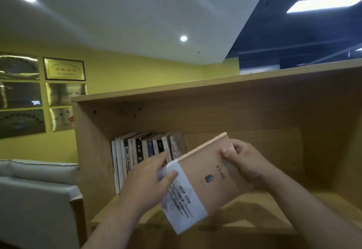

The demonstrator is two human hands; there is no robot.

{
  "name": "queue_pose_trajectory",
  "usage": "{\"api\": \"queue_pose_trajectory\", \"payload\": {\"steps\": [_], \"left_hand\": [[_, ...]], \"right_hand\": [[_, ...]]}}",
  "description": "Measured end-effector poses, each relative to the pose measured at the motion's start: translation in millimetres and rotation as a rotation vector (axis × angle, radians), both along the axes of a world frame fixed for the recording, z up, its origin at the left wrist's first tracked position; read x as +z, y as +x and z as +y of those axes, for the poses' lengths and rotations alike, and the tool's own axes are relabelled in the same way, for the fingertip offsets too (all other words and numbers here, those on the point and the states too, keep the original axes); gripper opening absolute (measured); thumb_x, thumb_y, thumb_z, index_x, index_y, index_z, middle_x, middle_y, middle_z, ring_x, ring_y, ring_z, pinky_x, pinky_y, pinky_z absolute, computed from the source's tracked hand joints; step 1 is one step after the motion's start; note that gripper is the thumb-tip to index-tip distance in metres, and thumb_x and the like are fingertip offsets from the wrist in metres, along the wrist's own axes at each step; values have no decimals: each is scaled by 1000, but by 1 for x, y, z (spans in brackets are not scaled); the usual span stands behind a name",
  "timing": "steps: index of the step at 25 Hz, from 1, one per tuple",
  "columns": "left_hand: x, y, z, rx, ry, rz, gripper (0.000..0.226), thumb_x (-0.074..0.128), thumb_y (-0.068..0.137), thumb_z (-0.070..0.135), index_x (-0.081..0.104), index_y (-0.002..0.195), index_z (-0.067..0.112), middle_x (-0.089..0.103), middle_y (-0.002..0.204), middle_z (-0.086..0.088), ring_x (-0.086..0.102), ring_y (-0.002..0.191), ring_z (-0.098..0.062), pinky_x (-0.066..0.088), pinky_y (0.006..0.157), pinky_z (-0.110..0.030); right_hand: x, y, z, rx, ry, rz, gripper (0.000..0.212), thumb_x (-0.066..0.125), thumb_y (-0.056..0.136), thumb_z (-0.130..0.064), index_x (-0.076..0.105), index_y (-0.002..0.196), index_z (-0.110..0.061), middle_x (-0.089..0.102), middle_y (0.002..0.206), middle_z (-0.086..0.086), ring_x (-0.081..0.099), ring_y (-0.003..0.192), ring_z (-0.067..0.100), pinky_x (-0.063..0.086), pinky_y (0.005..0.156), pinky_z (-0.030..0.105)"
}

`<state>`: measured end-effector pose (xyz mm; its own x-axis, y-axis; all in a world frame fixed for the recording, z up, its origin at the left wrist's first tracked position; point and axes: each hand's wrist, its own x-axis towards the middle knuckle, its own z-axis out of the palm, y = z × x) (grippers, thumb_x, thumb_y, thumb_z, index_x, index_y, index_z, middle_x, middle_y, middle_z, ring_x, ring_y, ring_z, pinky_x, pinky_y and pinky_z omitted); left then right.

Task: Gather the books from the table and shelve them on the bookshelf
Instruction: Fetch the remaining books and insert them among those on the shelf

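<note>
Tan book (205, 172) (tilted) between left hand (148, 182) and right hand (244, 162).

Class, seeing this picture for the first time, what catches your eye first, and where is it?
A tan book is held tilted in the middle foreground, the left grip on its white band, the right grip at its other end. Behind it stands a wooden bookshelf, with a row of books shelved at the left of the compartment. Framed plaques hang on the yellow wall, far left.
</note>
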<state>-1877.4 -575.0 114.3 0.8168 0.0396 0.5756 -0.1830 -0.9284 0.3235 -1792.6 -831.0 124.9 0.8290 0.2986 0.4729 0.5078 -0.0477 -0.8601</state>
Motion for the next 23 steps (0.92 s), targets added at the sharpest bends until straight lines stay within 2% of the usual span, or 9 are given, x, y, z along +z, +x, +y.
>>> {"api": "queue_pose_trajectory", "payload": {"steps": [2, 3, 6, 7, 11, 14, 17, 19, 23], "left_hand": [[4, 10, -8, -108, -14, 232, 10, 56, 99, 38, 65, 98, 33, 68, 103, 10, 66, 92, -12, 56, 77, -36], [0, 18, -9, -141, -80, 244, 16, 56, 99, 34, 62, 86, 29, 66, 90, 6, 66, 82, -13, 52, 67, -32], [-25, 38, -16, -91, -431, 117, 17, 57, 100, 24, 66, 85, 24, 71, 85, 3, 68, 77, -10, 55, 66, -28], [-35, 45, -20, -78, -574, 88, 15, 57, 100, 22, 67, 88, 22, 73, 87, 2, 69, 79, -12, 58, 68, -31], [-59, 82, -36, -4, -890, -22, 6, 58, 99, 18, 58, 93, 18, 70, 92, -5, 71, 79, -20, 62, 65, -42], [-67, 100, -41, 36, -964, -42, 7, 58, 98, 13, 54, 100, 19, 65, 97, -1, 65, 82, -11, 51, 57, -25], [-83, 114, -35, -23, -976, 39, 20, 62, 95, 11, 55, 111, 21, 66, 106, 3, 62, 91, -4, 47, 64, -16], [-85, 119, -20, -92, -929, 166, 22, 64, 95, 18, 57, 112, 30, 68, 109, 8, 65, 97, -6, 53, 74, -22], [-87, 115, 36, -61, -474, 381, 9, 65, 93, 37, 68, 101, 35, 69, 100, 15, 63, 96, 2, 51, 79, -19]], "right_hand": [[13, -4, 1, -131, -182, -146, 10, 67, 94, -16, 73, 94, -24, 75, 83, -9, 68, 72, -4, 50, 61, 10], [15, -2, 1, -240, -222, -214, 11, 69, 93, -18, 73, 97, -27, 73, 90, -14, 67, 78, -6, 49, 66, 10], [3, 14, 5, -710, -233, -421, 29, 69, 92, -24, 68, 121, -23, 61, 116, -12, 56, 113, 10, 45, 98, 28], [-10, 19, 9, -726, -236, -432, 29, 67, 93, -22, 68, 121, -20, 59, 115, -10, 54, 115, 13, 43, 100, 29], [-58, 39, 42, -314, -318, -182, 32, 61, 98, -20, 63, 129, -20, 58, 115, -14, 57, 112, 7, 45, 83, 14], [-66, 59, 61, -69, -153, 97, 42, 56, 102, -16, 51, 143, -16, 60, 127, -8, 58, 116, 8, 49, 79, 11], [-73, 79, 83, 79, -164, 239, 43, 51, 104, -23, 43, 147, -28, 53, 143, -5, 54, 126, 12, 47, 91, 20], [-75, 89, 96, 155, -155, 294, 38, 50, 105, -27, 40, 140, -38, 53, 140, -10, 53, 123, 8, 45, 100, 26], [-76, 100, 117, 225, -279, 319, 60, 70, 90, -40, 33, 135, -55, 56, 128, -14, 54, 124, 14, 47, 107, 43]]}}
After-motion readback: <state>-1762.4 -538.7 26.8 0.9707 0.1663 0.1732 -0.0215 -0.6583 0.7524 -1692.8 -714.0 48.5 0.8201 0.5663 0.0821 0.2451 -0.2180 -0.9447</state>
